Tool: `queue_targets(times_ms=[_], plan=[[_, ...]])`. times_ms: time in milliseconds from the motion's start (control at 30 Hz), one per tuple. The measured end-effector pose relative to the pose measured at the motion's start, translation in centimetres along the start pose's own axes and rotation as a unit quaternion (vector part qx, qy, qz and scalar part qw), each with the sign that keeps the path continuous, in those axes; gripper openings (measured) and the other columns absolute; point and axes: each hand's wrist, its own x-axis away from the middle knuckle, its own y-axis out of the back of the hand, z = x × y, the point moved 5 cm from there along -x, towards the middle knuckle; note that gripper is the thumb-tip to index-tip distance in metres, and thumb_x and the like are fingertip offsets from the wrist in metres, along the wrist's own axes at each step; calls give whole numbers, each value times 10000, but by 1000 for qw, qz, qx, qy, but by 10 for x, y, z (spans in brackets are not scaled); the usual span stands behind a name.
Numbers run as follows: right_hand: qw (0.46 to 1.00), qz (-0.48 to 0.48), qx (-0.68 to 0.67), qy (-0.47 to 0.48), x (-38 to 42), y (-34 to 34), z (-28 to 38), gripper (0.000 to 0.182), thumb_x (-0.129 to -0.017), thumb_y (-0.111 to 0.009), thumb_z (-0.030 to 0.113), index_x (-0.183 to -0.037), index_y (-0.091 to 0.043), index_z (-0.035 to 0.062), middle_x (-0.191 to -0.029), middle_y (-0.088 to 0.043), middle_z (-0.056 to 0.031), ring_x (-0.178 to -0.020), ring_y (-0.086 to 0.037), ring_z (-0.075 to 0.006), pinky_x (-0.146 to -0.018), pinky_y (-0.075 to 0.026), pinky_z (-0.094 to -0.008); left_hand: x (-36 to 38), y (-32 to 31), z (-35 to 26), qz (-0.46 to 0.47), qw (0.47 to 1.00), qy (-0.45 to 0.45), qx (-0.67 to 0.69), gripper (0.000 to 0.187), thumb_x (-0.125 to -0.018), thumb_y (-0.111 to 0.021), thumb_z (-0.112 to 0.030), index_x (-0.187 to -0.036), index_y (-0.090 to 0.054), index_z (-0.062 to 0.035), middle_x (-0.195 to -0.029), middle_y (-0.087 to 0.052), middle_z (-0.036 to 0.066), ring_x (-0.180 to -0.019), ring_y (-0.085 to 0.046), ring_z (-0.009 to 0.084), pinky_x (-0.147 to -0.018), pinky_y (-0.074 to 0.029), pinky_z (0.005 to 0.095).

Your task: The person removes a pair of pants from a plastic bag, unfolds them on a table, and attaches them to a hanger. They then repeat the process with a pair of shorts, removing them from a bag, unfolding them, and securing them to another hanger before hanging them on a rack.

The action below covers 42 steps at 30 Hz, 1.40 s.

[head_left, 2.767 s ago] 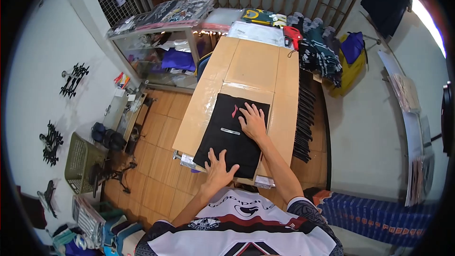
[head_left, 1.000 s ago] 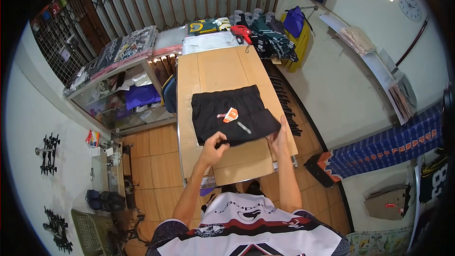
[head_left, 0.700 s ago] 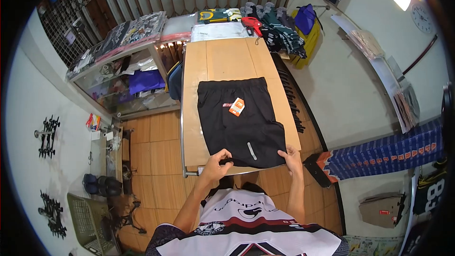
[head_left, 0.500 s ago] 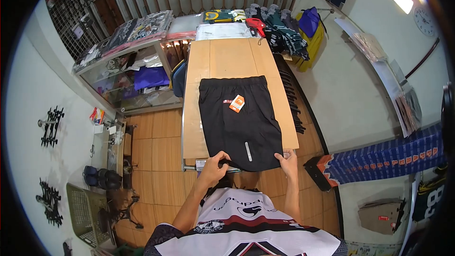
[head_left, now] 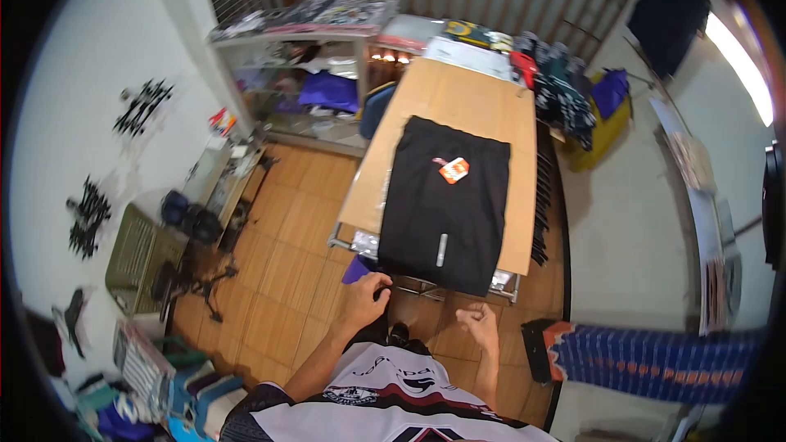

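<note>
Black shorts [head_left: 442, 209] lie folded flat on the cardboard-topped table [head_left: 458, 86], waistband at the far end. An orange and white tag [head_left: 453, 169] rests on them, and a short silver strip [head_left: 442, 250] shows near the lower edge. My left hand [head_left: 364, 301] hovers just off the table's near edge, below the shorts' left corner, fingers curved and apart from the thumb. Below the right corner, my right hand [head_left: 480, 326] hangs in the air with fingers loosely bent. Neither hand touches the shorts, and I see nothing held in them.
Beyond the table's left side stands a glass display cabinet [head_left: 286, 127]. Folded patterned garments [head_left: 561, 90] and a red tool [head_left: 522, 68] sit at the far right end. A green basket [head_left: 139, 262] stands by the left wall. Blue patterned cloth [head_left: 647, 360] lies at the right.
Both hands have let go of the shorts' near corners and drawn back toward my body. The view has turned and shifted left, so the table appears farther right and tilted.
</note>
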Motion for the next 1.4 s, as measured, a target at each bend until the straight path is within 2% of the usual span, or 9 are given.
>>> queue_targets(times_ms=[100,233,467,567,700,867,1100,1200,1400], plan=[[991,52,123,8,-15,-14,-70,441,-840,-848,189,-1095,-597,-69,-858,-722,-120,-729,-685,-163,-602,-525,-270,37,4,16,42,999,19,20,191,-878,-675,-104,-1039,-663,-1,-1007,-708,182,-955,-684,362,-853,-539,431],[956,133,261,23,-37,-53,-122,464,-849,-844,254,-1086,-623,-79,-868,-721,-110,-733,-676,-163,-594,-515,-271,86,13,60,100,987,119,32,243,-906,-671,-160,-1095,-656,-8,-1034,-712,198,-973,-689,361,-861,-541,438],[914,282,284,69,-76,-200,-76,411,-876,-799,261,-1104,-648,-45,-859,-700,-86,-753,-657,-153,-618,-525,-300,139,95,113,4,979,198,57,304,-945,-666,-216,-1171,-626,-17,-1115,-718,198,-1066,-693,349,-914,-548,436],[905,290,288,119,-95,-284,-62,396,-875,-800,250,-1094,-651,-45,-861,-700,-86,-760,-650,-145,-643,-539,-317,164,152,142,-48,973,219,44,324,-963,-662,-231,-1190,-626,-3,-1127,-714,200,-1069,-693,337,-922,-549,419],[873,296,351,166,-109,-406,-51,390,-874,-797,219,-1105,-656,-62,-900,-727,-132,-734,-683,-203,-677,-561,-327,194,241,181,-100,963,249,2,344,-942,-669,-227,-1193,-621,5,-1135,-712,217,-1092,-688,353,-937,-547,427],[830,352,370,222,-69,-539,-36,495,-889,-762,300,-1199,-648,-69,-969,-748,-210,-772,-717,-221,-717,-573,-346,224,342,224,-159,947,280,-21,361,-941,-660,-232,-1207,-615,8,-1155,-691,249,-1120,-668,383,-938,-536,448],[794,426,400,166,-44,-625,-34,540,-898,-767,346,-1202,-636,-80,-889,-746,-209,-791,-731,-242,-702,-578,-356,208,414,289,-180,941,288,6,340,-947,-658,-235,-1201,-612,-13,-1166,-687,239,-1132,-659,394,-942,-530,447],[789,404,432,167,-75,-652,-32,567,-887,-775,358,-1220,-630,-79,-900,-747,-210,-793,-731,-241,-702,-577,-357,183,419,321,-163,947,275,34,380,-974,-661,-264,-1251,-596,-11,-1171,-690,227,-1124,-678,330,-911,-555,412],[799,386,433,156,-156,-738,-10,567,-874,-787,363,-1221,-636,-59,-916,-753,-199,-782,-730,-224,-678,-569,-353,108,455,366,-112,951,272,92,451,-981,-668,-290,-1308,-564,1,-1214,-676,214,-1149,-658,296,-940,-536,389]])
